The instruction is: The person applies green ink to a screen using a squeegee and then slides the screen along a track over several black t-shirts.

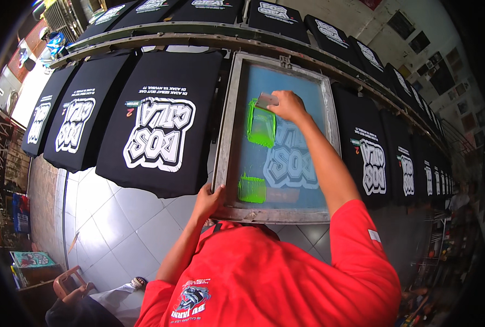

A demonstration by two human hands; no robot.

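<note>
Green ink (261, 131) lies on a framed screen (285, 129). The fingers of the right hand (290, 105) grasp a flat scraper (266, 100) at the ink's far edge; the left hand's (208, 201) clasp the frame (229, 128) near its lower-left corner.

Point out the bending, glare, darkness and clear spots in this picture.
In the head view, the long grey metal rail bows from lens distortion; in the head view, glossy pale square floor tiles carry bright reflections; in the head view, the outer corners fall to black, while the upper lime-green ink patch reads clearly.
</note>
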